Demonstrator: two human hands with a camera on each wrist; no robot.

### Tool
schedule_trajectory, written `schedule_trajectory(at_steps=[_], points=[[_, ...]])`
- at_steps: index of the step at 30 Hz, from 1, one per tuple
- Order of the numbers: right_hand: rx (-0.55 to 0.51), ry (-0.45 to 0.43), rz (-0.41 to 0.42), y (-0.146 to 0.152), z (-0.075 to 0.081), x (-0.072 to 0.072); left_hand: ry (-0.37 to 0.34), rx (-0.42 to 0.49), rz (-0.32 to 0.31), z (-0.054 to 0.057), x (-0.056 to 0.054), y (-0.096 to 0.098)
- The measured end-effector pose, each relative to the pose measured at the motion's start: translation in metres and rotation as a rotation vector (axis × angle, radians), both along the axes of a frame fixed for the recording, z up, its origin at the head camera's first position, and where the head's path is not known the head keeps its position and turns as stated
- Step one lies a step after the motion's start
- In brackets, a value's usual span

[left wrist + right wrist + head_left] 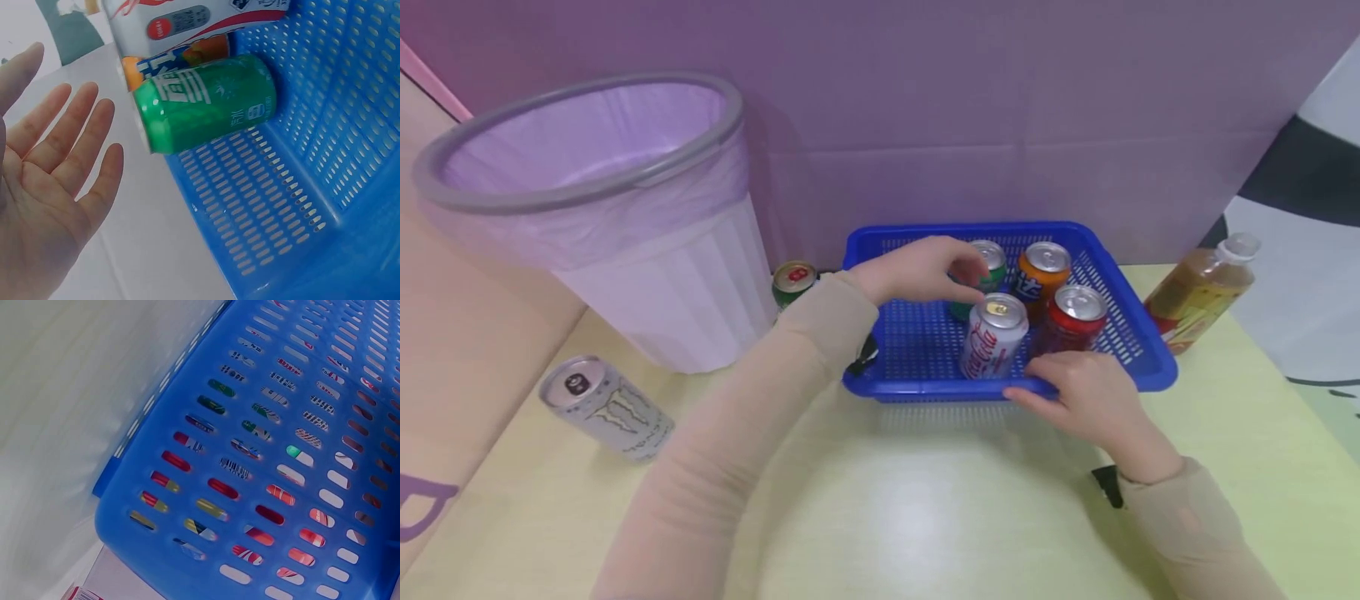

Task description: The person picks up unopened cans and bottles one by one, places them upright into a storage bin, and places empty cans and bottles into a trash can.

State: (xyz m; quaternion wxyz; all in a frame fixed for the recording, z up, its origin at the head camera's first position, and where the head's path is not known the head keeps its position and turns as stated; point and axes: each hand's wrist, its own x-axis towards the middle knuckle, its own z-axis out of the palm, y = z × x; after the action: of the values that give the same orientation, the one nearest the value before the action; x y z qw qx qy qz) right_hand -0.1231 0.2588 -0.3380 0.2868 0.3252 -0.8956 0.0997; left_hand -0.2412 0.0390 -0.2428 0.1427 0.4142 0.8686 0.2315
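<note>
In the head view a blue basket [910, 387] holds a white Coca-Cola can [988, 346], a green can [992, 258], an orange can [1043, 271] and a red can [1075, 321], all upright. My left hand [925, 271] hovers over the basket, fingers loosely bent, close to the tops of the white and green cans. The left wrist view shows its palm [50, 181] with nothing in it, beside the green can [206, 103]. At the front rim my right hand [1086, 396] grips the basket, thumb outside and fingers over the edge. Cans show through the basket's slots [269, 469] in the right wrist view.
A white bin [685, 283] with a grey rim and a liner stands at the left. Before it is a white Monster can [617, 412]; a green can with a gold top [793, 279] sits beside it. A tea-coloured bottle [1198, 292] stands right of the basket.
</note>
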Motion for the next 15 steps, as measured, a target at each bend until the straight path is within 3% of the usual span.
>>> schedule_trajectory(at_steps=[8, 15], points=[[-0.005, -0.003, 0.001, 0.0, 0.0, 0.001, -0.013, 0.043, 0.056, 0.004, 0.008, -0.023], [-0.001, -0.013, -0.003, 0.0, 0.001, 0.001, -0.018, 0.118, 0.125, 0.0, 0.014, -0.047]])
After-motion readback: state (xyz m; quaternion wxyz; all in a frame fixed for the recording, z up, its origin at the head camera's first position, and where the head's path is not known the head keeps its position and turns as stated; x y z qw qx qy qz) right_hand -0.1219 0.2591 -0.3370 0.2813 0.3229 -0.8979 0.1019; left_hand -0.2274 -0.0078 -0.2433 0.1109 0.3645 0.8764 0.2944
